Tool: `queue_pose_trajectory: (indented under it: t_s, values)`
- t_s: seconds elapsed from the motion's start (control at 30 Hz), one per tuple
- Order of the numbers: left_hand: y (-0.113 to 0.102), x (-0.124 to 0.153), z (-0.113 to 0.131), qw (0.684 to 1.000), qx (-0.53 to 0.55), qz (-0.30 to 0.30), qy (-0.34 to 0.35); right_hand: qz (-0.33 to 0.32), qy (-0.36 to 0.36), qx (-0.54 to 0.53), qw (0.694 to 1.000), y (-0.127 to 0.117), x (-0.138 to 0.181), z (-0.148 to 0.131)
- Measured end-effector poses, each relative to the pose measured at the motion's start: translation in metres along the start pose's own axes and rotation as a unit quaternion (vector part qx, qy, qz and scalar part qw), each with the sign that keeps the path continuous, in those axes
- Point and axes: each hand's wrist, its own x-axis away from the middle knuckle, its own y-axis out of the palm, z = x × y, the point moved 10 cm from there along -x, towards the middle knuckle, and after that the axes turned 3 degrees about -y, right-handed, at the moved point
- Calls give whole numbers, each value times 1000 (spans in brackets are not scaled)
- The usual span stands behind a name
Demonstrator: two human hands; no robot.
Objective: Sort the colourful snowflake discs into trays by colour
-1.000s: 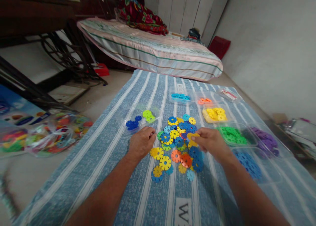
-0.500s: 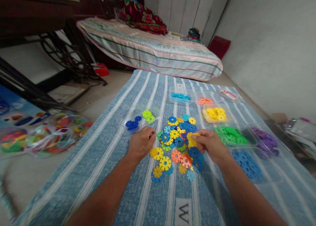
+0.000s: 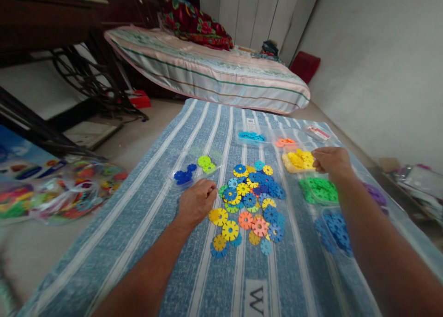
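Slotted plastic discs lie in a loose mixed pile (image 3: 249,200), with yellow, blue, orange and green ones overlapping. My left hand (image 3: 197,201) rests at the pile's left edge, fingers curled closed; whatever they may hold is hidden. Near it are a yellow disc (image 3: 218,217) and a clear tray with dark blue discs (image 3: 184,175) and lime discs (image 3: 206,164). My right hand (image 3: 332,162) is at the right side of a tub of yellow discs (image 3: 300,160). Its fingers are pinched together, their tips against the yellow; I cannot make out a separate disc in them.
Below my right forearm stand tubs of green discs (image 3: 318,190), blue discs (image 3: 335,229) and partly hidden purple discs (image 3: 375,194). Farther back are light blue discs (image 3: 251,136), orange discs (image 3: 285,142) and a small clear-topped box (image 3: 317,133). Bagged pieces (image 3: 72,192) lie left, on the floor.
My right hand has moved right and away from me, from the pile, where it gripped a yellow disc, to the yellow tub. My left hand has stayed nearly still.
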Motion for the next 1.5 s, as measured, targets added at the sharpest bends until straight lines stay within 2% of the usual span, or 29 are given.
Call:
queue_pose_trajectory:
  t_s: [0.1, 0.3, 0.4, 0.5, 0.63, 0.73, 0.93, 1.17, 1.4, 1.5]
  values:
    - [0, 0, 0, 1000, 1, 0, -1, 0, -8, 32, 999, 2, 16, 2]
    - [-2, 0, 1, 1000, -2, 2, -5, -120, -99, 70, 985, 34, 72, -10]
    - [-2, 0, 2, 1000, -1, 5, 0, -176, -159, 100, 966, 54, 102, -9]
    - [-3, 0, 2, 1000, -4, 10, 4, -209, -204, 196, 936, 74, 126, 3]
    - [-2, 0, 1, 1000, -5, 13, 7, -224, -203, 331, 894, 91, 147, 26]
    - [0, 0, 1, 1000, -2, 11, 13, -230, -197, 358, 883, 94, 159, 33]
    - [-2, 0, 2, 1000, -6, 18, 11, -230, -170, 314, 905, 90, 162, 36]
    - [-2, 0, 2, 1000, -8, 10, 4, -239, -125, 149, 951, 94, 156, 51]
    - [-2, -1, 2, 1000, -10, 4, 2, -215, -138, 117, 960, 87, 158, 44]
    - [-3, -1, 2, 1000, -9, 5, 3, -219, -123, 67, 966, 80, 162, 37]
